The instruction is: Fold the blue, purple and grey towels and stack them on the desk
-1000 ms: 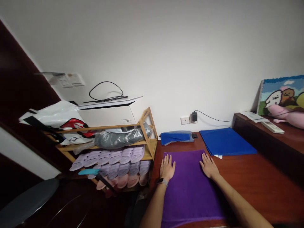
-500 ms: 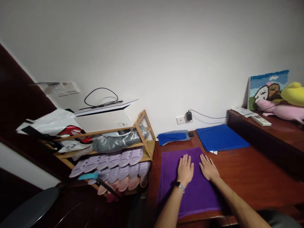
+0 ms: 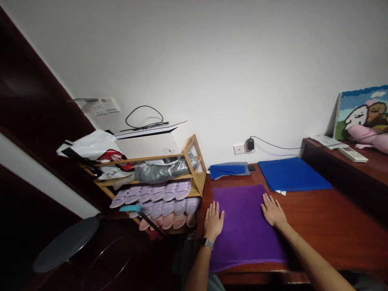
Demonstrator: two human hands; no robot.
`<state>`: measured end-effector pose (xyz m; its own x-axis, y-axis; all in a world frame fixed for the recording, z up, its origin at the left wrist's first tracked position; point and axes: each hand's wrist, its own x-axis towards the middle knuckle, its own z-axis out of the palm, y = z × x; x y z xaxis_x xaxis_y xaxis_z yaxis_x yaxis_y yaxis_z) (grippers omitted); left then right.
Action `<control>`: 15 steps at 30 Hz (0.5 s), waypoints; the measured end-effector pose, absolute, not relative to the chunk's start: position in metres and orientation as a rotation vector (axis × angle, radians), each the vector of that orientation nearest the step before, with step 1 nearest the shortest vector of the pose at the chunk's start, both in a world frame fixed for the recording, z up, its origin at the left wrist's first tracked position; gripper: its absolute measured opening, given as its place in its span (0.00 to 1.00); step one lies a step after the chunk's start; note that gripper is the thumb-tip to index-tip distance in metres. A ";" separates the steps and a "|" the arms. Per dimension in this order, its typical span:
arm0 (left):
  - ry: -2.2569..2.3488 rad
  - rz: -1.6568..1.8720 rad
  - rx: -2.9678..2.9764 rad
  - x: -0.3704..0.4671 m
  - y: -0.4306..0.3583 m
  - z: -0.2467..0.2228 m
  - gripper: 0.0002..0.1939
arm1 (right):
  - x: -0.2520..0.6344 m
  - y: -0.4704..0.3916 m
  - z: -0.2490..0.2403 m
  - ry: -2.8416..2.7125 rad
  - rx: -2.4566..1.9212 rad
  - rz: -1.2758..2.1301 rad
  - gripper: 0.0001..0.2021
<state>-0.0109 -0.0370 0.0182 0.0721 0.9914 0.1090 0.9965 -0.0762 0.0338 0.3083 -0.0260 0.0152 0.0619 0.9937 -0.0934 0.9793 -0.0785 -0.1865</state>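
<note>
On the desk lies a smooth purple cloth, left hand and right hand outspread, empty.

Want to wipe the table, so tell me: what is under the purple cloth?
The purple cloth lies on the brown table, whose wood shows past the cloth's far edge. The left hand and right hand are at its sides. Whatever else it covers cannot be seen.

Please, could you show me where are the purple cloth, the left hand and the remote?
Purple cloth (image 3: 242, 226): head view, the flat middle of its top side.
Left hand (image 3: 214, 224): head view, the back of the hand.
Remote (image 3: 352, 154): head view, the middle of its body.
</note>
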 end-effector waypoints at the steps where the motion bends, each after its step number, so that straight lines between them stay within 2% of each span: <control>1: -2.103 -0.159 -2.256 -0.014 -0.038 0.019 0.33 | 0.307 -0.027 0.018 -2.080 -2.247 0.322 0.34; 5: -2.094 -0.186 -2.239 -0.007 -0.040 0.016 0.32 | 0.304 -0.042 0.023 -2.044 -2.288 0.317 0.34; 15: -1.946 -0.267 -2.248 0.005 -0.046 0.029 0.31 | 0.303 -0.085 -0.003 -2.052 -2.199 0.222 0.35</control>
<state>0.0049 -0.0465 0.0289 0.1397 0.9618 0.2353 0.9897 -0.1434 -0.0017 0.3028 -0.0846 -0.0032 0.0671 0.9975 -0.0214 0.9789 -0.0700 -0.1918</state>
